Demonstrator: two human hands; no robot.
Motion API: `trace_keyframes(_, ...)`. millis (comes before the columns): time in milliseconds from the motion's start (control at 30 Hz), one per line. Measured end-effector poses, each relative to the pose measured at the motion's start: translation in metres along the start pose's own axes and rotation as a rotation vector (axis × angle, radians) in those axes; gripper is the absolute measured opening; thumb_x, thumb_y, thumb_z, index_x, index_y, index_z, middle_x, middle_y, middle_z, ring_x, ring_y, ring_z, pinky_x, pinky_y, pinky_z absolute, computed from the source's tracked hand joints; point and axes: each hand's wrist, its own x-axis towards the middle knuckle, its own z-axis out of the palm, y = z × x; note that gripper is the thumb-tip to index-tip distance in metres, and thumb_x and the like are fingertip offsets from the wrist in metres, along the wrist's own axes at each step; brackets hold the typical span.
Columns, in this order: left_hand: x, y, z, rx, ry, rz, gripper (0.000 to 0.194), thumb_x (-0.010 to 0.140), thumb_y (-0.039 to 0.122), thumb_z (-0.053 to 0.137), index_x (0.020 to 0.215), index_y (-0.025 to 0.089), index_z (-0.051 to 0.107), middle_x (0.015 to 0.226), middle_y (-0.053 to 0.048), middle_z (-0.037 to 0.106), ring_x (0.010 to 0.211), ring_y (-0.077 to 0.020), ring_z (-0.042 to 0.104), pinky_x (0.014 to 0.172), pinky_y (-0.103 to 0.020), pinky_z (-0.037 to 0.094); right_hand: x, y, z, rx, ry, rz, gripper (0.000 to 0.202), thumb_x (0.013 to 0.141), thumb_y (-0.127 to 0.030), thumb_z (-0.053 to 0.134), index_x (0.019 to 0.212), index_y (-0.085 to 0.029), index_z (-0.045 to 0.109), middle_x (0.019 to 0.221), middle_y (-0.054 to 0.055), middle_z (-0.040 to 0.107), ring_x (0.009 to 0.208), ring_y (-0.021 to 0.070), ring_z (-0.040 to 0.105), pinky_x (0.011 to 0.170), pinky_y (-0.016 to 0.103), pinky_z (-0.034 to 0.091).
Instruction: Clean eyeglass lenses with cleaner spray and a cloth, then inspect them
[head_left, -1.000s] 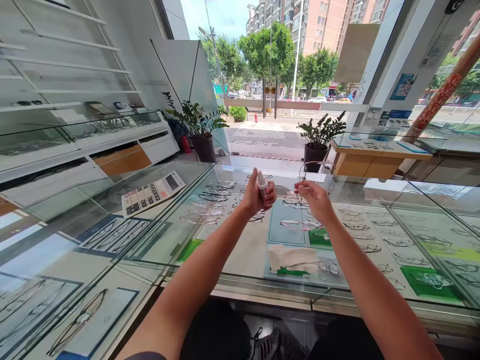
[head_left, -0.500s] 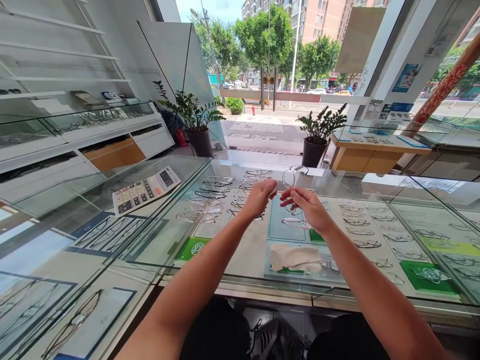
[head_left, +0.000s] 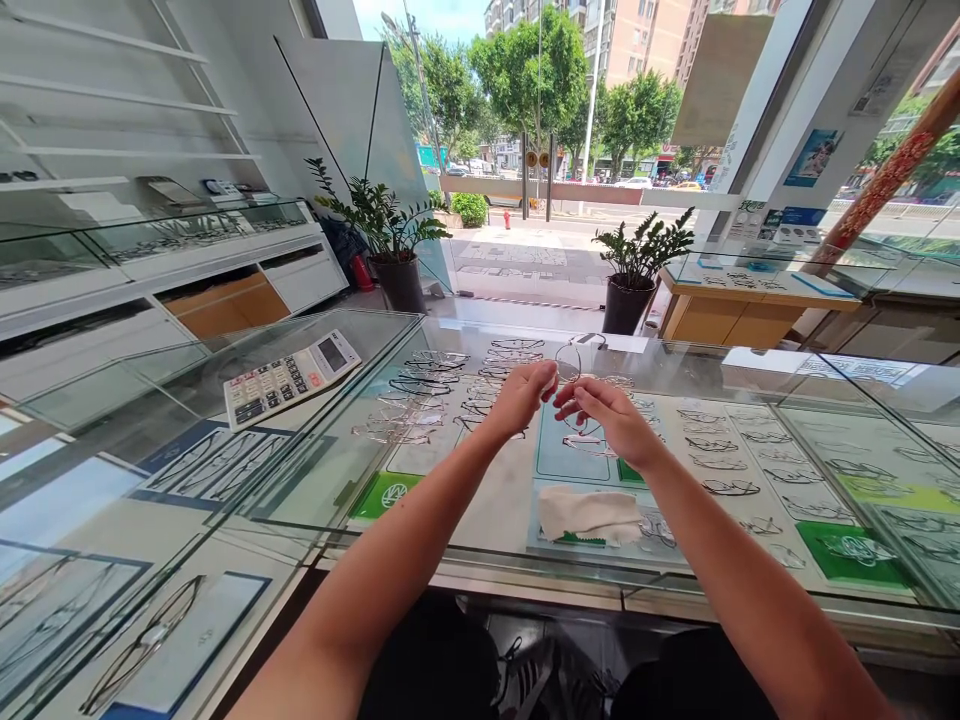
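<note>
A thin-rimmed pair of glasses [head_left: 568, 360] is held up above the glass counter, its round lens rising over my fingertips. My left hand [head_left: 526, 392] is closed at the left side of the frame, thumb on top. From the right, my right hand [head_left: 604, 412] pinches the lower rim with thumb and fingers bent. The two hands nearly touch at the fingertips. A beige cloth [head_left: 589, 514] lies on the counter nearer to me. Beneath the hands, more glasses [head_left: 589, 443] show through the glass.
A calculator [head_left: 292, 378] lies on the counter at the left. Glass display cases [head_left: 480, 545] with rows of frames spread on both sides. Two potted plants [head_left: 399, 285] [head_left: 627, 300] stand beyond the counter, before a glass door.
The glasses have shifted slightly left and turned between the hands. My right hand has moved a little left, closer to my left hand.
</note>
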Motion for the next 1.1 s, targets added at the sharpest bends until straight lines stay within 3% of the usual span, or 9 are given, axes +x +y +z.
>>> trace_keyframes(200, -0.002, 0.0, 0.0, -0.035, -0.003, -0.04, 0.068, 0.089, 0.084, 0.05, 0.066, 0.02, 0.052, 0.064, 0.0, 0.052, 0.058, -0.013, 0.045, 0.055, -0.028, 0.036, 0.0, 0.002, -0.002, 0.022, -0.006, 0.009, 0.042, 0.101, -0.063, 0.065, 0.104, -0.024, 0.077, 0.111, 0.007, 0.078, 0.094, 0.0203, 0.076, 0.078, 0.032, 0.049)
trace_keyframes(367, -0.004, 0.003, 0.0, -0.016, 0.005, -0.039, 0.069, 0.092, 0.084, 0.048, 0.068, 0.02, 0.055, 0.066, 0.0, 0.052, 0.059, -0.0131, 0.044, 0.054, -0.028, 0.034, 0.002, 0.006, -0.011, 0.134, 0.085, 0.017, 0.036, 0.101, -0.06, 0.068, 0.108, -0.025, 0.077, 0.113, 0.006, 0.078, 0.096, 0.0202, 0.077, 0.075, 0.03, 0.049)
trace_keyframes(533, -0.007, 0.007, 0.003, 0.083, -0.084, 0.006, 0.067, 0.096, 0.08, 0.046, 0.064, 0.02, 0.05, 0.065, 0.0, 0.049, 0.06, -0.0136, 0.04, 0.055, -0.028, 0.03, 0.005, 0.007, -0.018, 0.246, 0.157, 0.017, 0.037, 0.098, -0.06, 0.071, 0.106, -0.025, 0.077, 0.11, 0.007, 0.078, 0.097, 0.0219, 0.077, 0.073, 0.031, 0.051)
trace_keyframes(800, -0.011, 0.005, 0.007, 0.152, -0.167, 0.043, 0.063, 0.1, 0.073, 0.049, 0.065, 0.02, 0.047, 0.065, 0.001, 0.045, 0.063, -0.0144, 0.039, 0.063, -0.03, 0.03, 0.007, 0.011, -0.021, 0.299, 0.172, -0.025, 0.032, 0.098, -0.057, 0.073, 0.107, -0.027, 0.078, 0.11, 0.005, 0.077, 0.095, 0.0195, 0.076, 0.072, 0.029, 0.054)
trace_keyframes(1000, -0.012, 0.006, 0.007, 0.147, -0.223, 0.004, 0.063, 0.1, 0.072, 0.049, 0.066, 0.02, 0.048, 0.064, 0.001, 0.046, 0.063, -0.0145, 0.04, 0.063, -0.03, 0.032, 0.007, 0.008, -0.02, 0.275, 0.185, -0.015, 0.036, 0.097, -0.06, 0.074, 0.108, -0.027, 0.078, 0.11, 0.006, 0.078, 0.097, 0.0216, 0.076, 0.077, 0.032, 0.058)
trace_keyframes(1100, -0.01, 0.012, -0.002, 0.139, -0.178, 0.005, 0.065, 0.096, 0.079, 0.05, 0.069, 0.02, 0.05, 0.069, 0.0, 0.049, 0.066, -0.0156, 0.045, 0.061, -0.028, 0.038, 0.006, 0.006, -0.02, 0.265, 0.186, -0.016, 0.037, 0.096, -0.061, 0.074, 0.108, -0.027, 0.078, 0.11, 0.006, 0.078, 0.098, 0.0228, 0.077, 0.084, 0.035, 0.06)
